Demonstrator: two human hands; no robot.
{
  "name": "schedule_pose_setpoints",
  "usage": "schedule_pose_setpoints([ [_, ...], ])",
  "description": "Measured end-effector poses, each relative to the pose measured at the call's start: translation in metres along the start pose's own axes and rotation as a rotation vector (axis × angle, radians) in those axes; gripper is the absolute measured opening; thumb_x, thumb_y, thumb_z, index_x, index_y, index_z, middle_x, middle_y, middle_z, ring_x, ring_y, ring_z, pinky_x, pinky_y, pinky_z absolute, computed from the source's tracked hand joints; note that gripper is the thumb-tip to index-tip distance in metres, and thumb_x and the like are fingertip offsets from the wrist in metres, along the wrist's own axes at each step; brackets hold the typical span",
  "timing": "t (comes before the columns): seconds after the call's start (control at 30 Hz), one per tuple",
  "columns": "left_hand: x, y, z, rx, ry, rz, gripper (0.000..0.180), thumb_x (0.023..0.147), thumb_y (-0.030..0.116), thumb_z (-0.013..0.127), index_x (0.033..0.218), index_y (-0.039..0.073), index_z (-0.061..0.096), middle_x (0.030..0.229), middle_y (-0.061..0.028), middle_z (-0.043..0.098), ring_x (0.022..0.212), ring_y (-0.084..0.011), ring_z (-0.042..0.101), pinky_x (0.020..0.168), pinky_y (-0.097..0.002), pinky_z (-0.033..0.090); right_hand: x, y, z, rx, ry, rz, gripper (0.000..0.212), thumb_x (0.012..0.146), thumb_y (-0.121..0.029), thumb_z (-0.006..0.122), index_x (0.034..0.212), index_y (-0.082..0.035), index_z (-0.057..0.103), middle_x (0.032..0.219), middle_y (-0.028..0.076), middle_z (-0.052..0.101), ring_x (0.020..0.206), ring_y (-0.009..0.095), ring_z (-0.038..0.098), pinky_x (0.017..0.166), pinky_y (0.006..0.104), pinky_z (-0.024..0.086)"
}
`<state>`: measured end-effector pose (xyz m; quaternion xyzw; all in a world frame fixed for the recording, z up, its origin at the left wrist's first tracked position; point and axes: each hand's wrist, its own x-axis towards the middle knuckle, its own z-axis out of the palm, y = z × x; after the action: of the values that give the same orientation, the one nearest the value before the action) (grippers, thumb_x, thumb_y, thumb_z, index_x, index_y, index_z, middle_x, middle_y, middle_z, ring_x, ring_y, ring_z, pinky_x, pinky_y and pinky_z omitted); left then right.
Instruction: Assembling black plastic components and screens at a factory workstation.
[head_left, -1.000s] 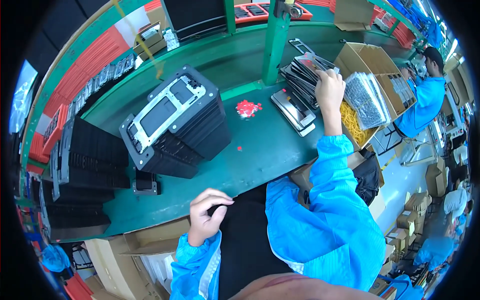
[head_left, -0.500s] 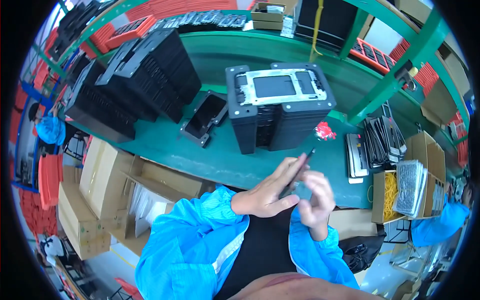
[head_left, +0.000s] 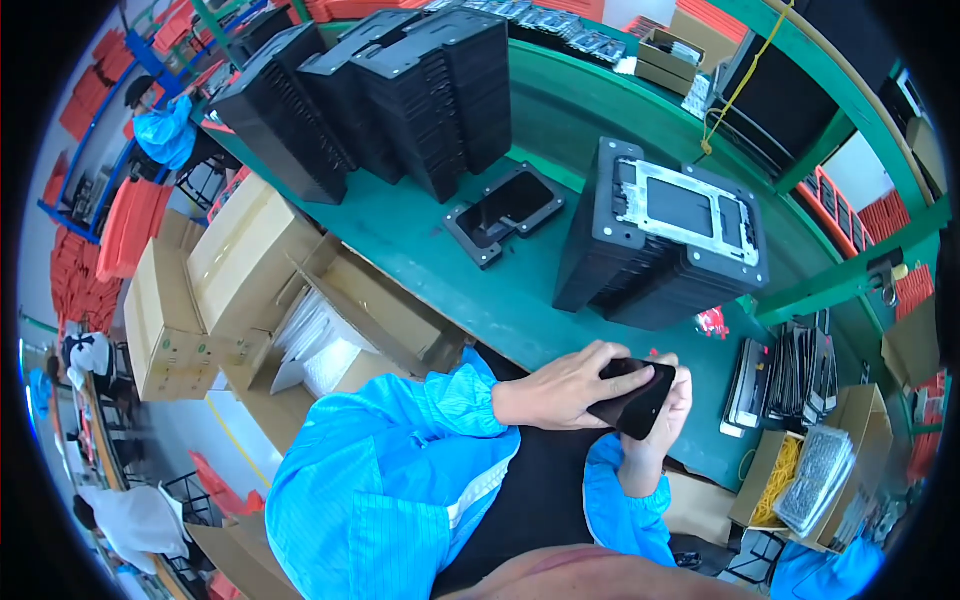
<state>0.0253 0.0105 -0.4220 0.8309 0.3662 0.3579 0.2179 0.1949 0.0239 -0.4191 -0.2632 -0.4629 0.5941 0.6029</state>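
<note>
Held in front of my body is a glossy black phone-shaped panel [head_left: 640, 405], its dark face turned up toward me. My left hand [head_left: 560, 388] grips it from the left, fingers lying over its upper edge and face. My right hand [head_left: 676, 412] holds it along the right side, partly hidden behind it. Beyond the hands stands a tall stack of black trays [head_left: 640, 285], with a whitish rectangular frame [head_left: 634, 195] on top. Left of that stack, a single black tray [head_left: 545, 207] lies flat on the bench with a dark panel in it.
More black tray stacks [head_left: 420, 95] stand at the far left of the green bench [head_left: 400, 250]. Cardboard boxes [head_left: 250, 250] sit left of me. On the right are upright thin panels [head_left: 800, 375], red bits [head_left: 712, 322] and a box with yellow bands [head_left: 778, 480]. A co-worker [head_left: 163, 130] sits far left.
My view has turned, so the bench things appear farther right. The panel, seen nearly edge-on before, now shows its broad dark face. My right hand has closed along its side.
</note>
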Motion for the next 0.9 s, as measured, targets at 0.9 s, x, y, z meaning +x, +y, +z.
schedule_pose_setpoints([
  [0.9, 0.078, -0.005, -0.050, -1.046, -0.005, -0.309, 0.095, 0.096, 0.076, 0.039, 0.143, -0.007, 0.047, 0.137, -0.0229, 0.055, 0.102, -0.0272, 0.066, 0.078, -0.0375, 0.058, 0.137, -0.124, -0.042, -0.320, -0.745, -0.270, 0.042, 0.095, -0.016, 0.072, 0.130, -0.002, 0.053, 0.088, 0.008, 0.069, 0.073, 0.021, 0.068, 0.069, 0.0365, 0.052],
])
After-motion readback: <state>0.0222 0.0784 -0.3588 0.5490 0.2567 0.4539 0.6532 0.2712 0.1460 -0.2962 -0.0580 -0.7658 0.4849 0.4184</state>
